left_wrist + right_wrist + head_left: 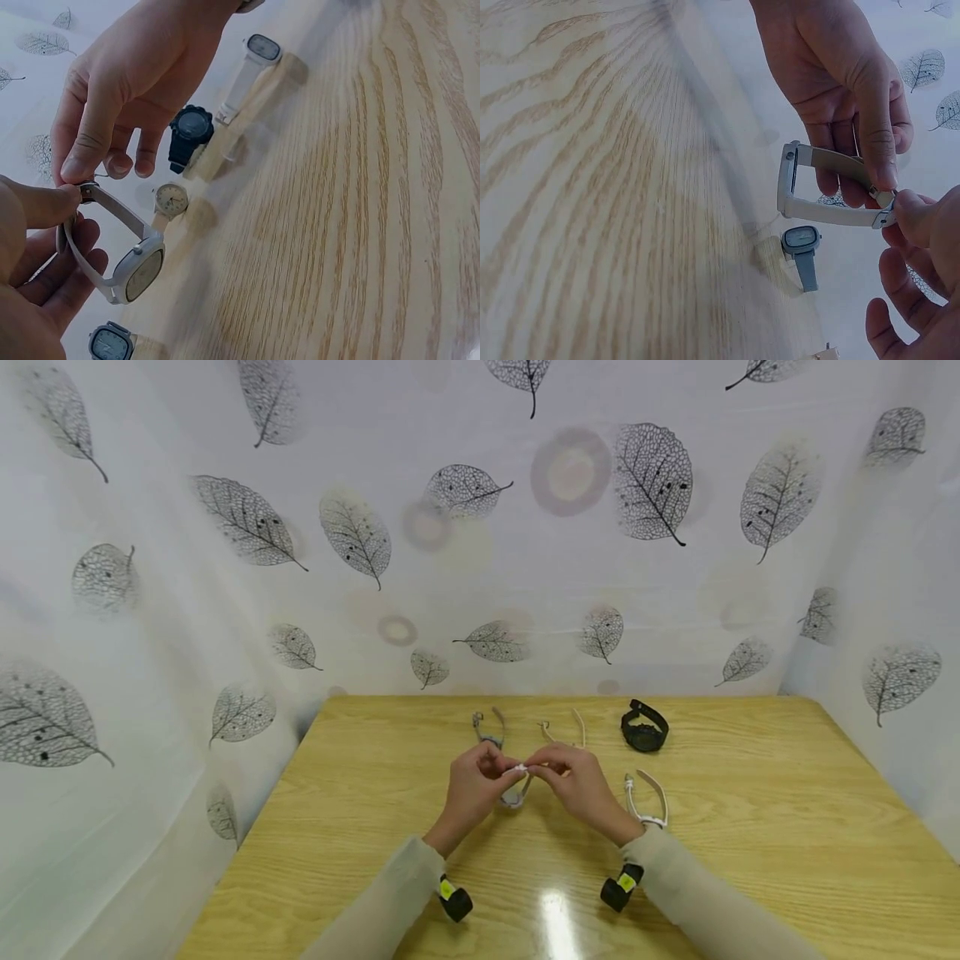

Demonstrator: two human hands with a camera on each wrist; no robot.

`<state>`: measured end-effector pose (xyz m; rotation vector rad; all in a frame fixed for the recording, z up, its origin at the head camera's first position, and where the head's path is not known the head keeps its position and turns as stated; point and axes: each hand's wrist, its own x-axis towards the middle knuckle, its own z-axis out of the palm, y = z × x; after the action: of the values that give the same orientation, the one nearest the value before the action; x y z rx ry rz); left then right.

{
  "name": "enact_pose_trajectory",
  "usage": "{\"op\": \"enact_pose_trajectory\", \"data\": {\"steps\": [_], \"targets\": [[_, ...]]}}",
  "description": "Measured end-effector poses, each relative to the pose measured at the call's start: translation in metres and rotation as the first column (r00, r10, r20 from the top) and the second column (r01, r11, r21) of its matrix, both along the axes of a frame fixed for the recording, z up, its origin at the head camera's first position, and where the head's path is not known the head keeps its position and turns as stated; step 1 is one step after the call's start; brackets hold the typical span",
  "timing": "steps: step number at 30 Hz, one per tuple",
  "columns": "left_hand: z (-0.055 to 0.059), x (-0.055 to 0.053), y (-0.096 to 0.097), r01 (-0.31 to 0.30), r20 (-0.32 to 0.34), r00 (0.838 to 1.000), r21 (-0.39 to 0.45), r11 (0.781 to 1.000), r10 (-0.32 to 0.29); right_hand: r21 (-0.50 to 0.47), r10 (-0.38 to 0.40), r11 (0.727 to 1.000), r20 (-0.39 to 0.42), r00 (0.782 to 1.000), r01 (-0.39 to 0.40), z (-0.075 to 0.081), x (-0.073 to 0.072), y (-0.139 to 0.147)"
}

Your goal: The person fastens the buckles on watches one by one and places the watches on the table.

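Between both hands hangs a white wristwatch [512, 800] with a squarish case, its strap looped round to the buckle. My left hand [471, 787] pinches the strap by the buckle between thumb and fingers. From the other side my right hand [581, 782] also pinches the strap at the buckle, fingertips nearly meeting the left ones. In the left wrist view the watch case [140, 271] dangles below the fingers, dial facing outward. The strap [836, 213] forms a closed loop in the right wrist view; fingertips partly hide the buckle.
Beyond the hands stand a grey-blue watch [491, 740], a beige-strapped watch [580, 727] with a round dial and a black watch [643, 735]. Another white watch [651, 820] is beside my right wrist. A leaf-patterned curtain [480, 577] surrounds the wooden table [360, 793].
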<state>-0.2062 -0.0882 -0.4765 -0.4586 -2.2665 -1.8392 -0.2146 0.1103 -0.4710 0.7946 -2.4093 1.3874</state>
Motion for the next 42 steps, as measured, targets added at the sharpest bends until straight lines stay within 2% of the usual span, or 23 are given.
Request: {"op": "enact_pose_trajectory", "data": {"steps": [4,11,14,18,25,32,42], "targets": [[0.005,0.002,0.002,-0.022,0.000,1.000,-0.025,0.999,0.022,-0.006,-0.007,1.000,0.014,1.000,0.008,0.002,0.000,0.000],[0.032,0.016,0.005,-0.036,-0.041,0.999,-0.029,0.999,0.034,-0.016,-0.005,1.000,0.014,1.000,0.006,0.002,-0.001,0.002],[0.023,0.008,0.004,-0.050,-0.022,0.998,-0.011,0.999,0.050,-0.025,-0.016,1.000,0.023,1.000,0.017,0.001,-0.001,0.004],[0.011,-0.005,-0.001,-0.061,0.064,0.996,0.077,0.995,0.056,-0.035,-0.018,0.999,0.046,0.999,0.020,0.001,-0.001,0.007],[0.005,-0.016,-0.004,-0.090,0.205,0.978,0.278,0.956,0.033,-0.044,0.037,0.999,0.100,0.994,-0.032,-0.002,-0.002,0.011],[0.005,-0.018,-0.005,-0.107,0.282,0.959,0.351,0.930,0.004,-0.032,0.130,0.991,0.137,0.982,-0.127,-0.007,-0.002,0.012],[0.009,-0.015,-0.002,-0.109,0.312,0.950,0.387,0.915,-0.019,-0.043,0.184,0.983,0.141,0.973,-0.179,-0.009,-0.001,0.010]]}}
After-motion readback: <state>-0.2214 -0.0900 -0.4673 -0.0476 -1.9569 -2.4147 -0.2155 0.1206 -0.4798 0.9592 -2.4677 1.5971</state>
